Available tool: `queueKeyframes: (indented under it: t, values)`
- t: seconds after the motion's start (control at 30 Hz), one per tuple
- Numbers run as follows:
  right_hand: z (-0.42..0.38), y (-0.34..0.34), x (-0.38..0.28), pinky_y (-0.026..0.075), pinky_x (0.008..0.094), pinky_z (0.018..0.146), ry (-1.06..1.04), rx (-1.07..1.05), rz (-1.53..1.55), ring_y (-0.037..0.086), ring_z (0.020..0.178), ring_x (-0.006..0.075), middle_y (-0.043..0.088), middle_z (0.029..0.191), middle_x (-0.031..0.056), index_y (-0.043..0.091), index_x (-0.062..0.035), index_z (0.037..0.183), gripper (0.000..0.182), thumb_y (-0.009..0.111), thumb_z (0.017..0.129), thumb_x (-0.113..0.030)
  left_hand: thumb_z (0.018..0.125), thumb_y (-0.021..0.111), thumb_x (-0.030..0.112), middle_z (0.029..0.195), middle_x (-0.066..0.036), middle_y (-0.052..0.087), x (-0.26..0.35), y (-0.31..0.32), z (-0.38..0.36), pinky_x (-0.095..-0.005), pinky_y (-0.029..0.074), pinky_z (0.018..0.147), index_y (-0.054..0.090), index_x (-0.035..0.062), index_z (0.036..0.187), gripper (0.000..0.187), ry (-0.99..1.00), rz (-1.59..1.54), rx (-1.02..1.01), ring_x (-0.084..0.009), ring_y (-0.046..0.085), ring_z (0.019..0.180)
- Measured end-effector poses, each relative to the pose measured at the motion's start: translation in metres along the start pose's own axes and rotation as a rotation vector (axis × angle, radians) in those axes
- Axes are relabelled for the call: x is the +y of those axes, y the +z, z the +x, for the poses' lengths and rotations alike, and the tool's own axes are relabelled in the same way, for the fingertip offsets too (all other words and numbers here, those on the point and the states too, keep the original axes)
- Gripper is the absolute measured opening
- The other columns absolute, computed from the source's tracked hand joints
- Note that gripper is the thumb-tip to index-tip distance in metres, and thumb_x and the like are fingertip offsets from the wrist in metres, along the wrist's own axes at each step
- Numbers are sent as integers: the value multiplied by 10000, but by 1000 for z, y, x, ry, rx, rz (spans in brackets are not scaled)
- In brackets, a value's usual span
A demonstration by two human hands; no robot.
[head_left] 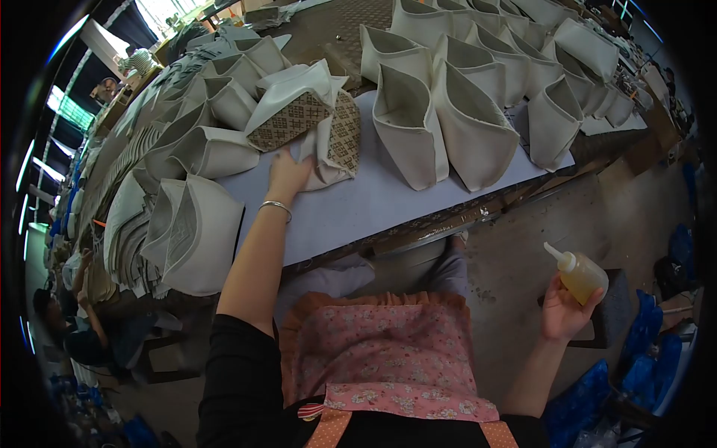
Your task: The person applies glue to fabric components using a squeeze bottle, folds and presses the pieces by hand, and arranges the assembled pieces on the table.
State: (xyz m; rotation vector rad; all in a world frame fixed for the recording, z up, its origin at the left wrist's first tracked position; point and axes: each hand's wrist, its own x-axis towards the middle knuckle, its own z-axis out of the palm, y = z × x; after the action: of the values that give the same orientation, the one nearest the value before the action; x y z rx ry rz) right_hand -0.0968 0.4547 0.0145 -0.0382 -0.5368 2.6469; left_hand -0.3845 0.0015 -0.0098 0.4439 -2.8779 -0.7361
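Observation:
My right hand [565, 310] is wrapped round a clear squeeze bottle [582, 278] of yellowish liquid, held out to the right, away from the table. The bottle's white nozzle tilts up and to the left. My left hand [290, 173], with a bangle at the wrist, grips the lower edge of a white leather-like piece [328, 168] on the table; its fingertips are partly hidden. That piece has a brown patterned underside or lining [291, 119] showing. Just left of it stand folded white pouch-like pieces [228, 149].
Rows of open white pouch-like pieces [407, 134] stand at the back right on a pale sheet [321, 224]. Stacked flat pieces [127, 231] lie at the table's left. A dark stool [609, 313] and blue plastic bags [642, 366] are at right. Another person [97, 336] sits at far left.

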Motion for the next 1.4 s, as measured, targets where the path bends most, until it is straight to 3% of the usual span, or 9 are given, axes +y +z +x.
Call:
queueKeyframes:
  t: [0.1, 0.2, 0.4, 0.53, 0.6, 0.77, 0.93, 1.1, 1.4]
  values:
    - [-6, 5, 9, 416, 454, 940, 22, -11, -7, 422, 1170, 293, 419, 1273, 123, 428, -79, 1216, 477, 583, 836, -321, 672, 701, 308, 1181, -188, 491, -14, -10, -5, -369, 429, 871, 486, 7, 1169, 620, 12, -71, -305, -341, 488, 1082]
    - [-13, 18, 18, 422, 457, 931, 48, -7, -4, 427, 1166, 298, 413, 1279, 128, 426, -78, 1220, 481, 581, 836, -323, 635, 745, 341, 997, -204, 599, -11, 1, -16, -341, 465, 791, 530, -7, 1100, 620, 65, 291, 164, -316, 592, 903]
    - [-34, 37, 22, 446, 465, 877, 52, -5, -31, 442, 1150, 293, 440, 1260, 119, 424, -100, 1229, 503, 567, 833, -375, 646, 729, 348, 983, -181, 609, -27, -5, 9, -355, 459, 805, 568, 16, 1034, 535, 29, 18, -243, -302, 571, 972]
    - [-45, 37, 17, 434, 461, 899, 56, -4, -11, 432, 1160, 295, 444, 1256, 117, 434, -85, 1216, 485, 571, 836, -353, 724, 677, 305, 944, -153, 602, -8, -16, -12, -328, 450, 761, 567, -1, 970, 407, 57, 19, -184, -240, 574, 921]
    - [-48, 38, 16, 432, 468, 900, 81, 5, -15, 432, 1162, 295, 450, 1253, 113, 437, -98, 1216, 478, 568, 837, -358, 819, 586, 221, 854, -121, 574, -6, -31, -31, -298, 428, 709, 530, -12, 914, 257, 267, -801, -79, -180, 540, 794]
    - [-51, 37, 21, 436, 463, 890, 87, 25, -40, 440, 1156, 285, 458, 1246, 102, 431, -110, 1221, 495, 562, 833, -388, 872, 514, 121, 926, -54, 507, 0, -74, -143, -246, 383, 764, 451, 7, 991, 176, 617, -741, 224, -107, 452, 814]
    - [-51, 37, 41, 438, 461, 884, 156, 41, -39, 441, 1156, 279, 468, 1235, 93, 425, -112, 1223, 520, 559, 826, -419, 868, 489, 84, 1118, -135, 498, -40, -28, -217, -300, 368, 906, 400, -37, 1174, 342, 391, -1042, -84, -189, 488, 1031]
    - [-56, 43, 62, 419, 472, 912, 351, -68, -46, 427, 1166, 312, 420, 1277, 121, 377, -93, 1264, 595, 561, 817, -441, 940, 376, 292, 1263, -124, 436, -49, -33, -220, -359, 373, 950, 301, -23, 1294, 480, -307, -1793, -630, -256, 456, 1136]
    - [-46, 61, 96, 433, 436, 909, 257, -255, -472, 432, 1174, 279, 420, 1266, 112, 292, -77, 1314, 793, 616, 739, -518, 955, 282, 305, 1350, -147, 327, -43, -51, -254, -424, 327, 1009, 202, -5, 1337, 498, -167, -1852, -981, -280, 366, 1228]
